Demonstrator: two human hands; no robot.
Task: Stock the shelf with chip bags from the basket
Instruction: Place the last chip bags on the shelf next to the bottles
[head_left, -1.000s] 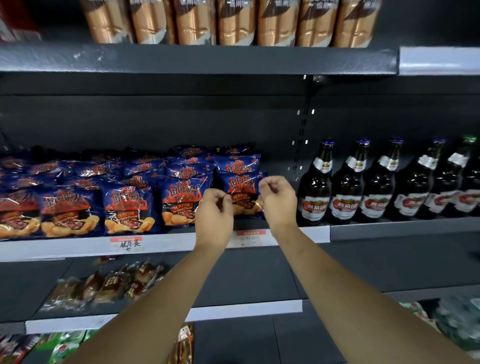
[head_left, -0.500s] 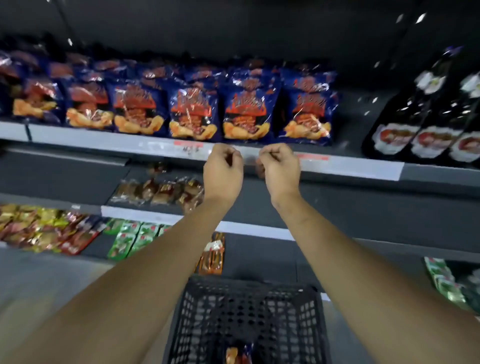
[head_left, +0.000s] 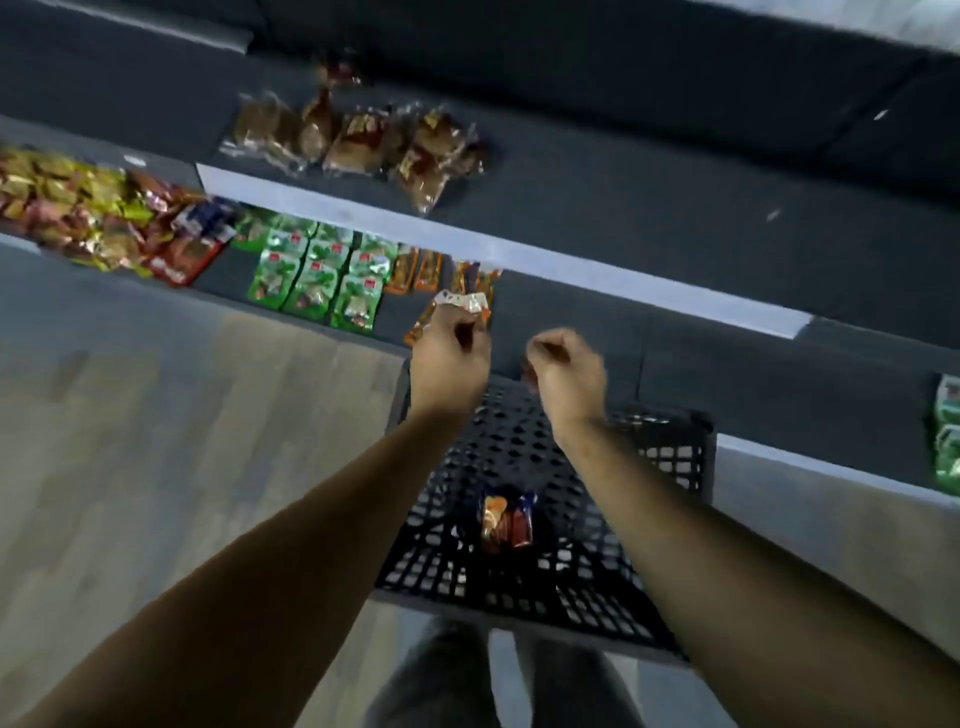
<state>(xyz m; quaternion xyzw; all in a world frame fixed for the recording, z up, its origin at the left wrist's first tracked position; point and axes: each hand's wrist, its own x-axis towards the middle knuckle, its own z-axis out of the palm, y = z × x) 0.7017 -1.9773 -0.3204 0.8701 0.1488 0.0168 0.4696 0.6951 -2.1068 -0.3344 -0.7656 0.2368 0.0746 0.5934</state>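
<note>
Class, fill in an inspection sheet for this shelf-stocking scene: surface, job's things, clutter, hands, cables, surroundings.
Surface: dark grey shelf with a pale front strip.
Job's things: one chip bag lying in the black basket.
Clutter: brown packets, green packets and mixed sweets on the shelves.
Hands: left hand and right hand above the basket, fingers curled, holding nothing.
Cables: nothing seen.
Surroundings: wood-look floor; the person's legs at the bottom edge.

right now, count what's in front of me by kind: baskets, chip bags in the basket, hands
basket: 1
chip bag in the basket: 1
hands: 2 (left hand, right hand, both empty)
total: 4
</note>
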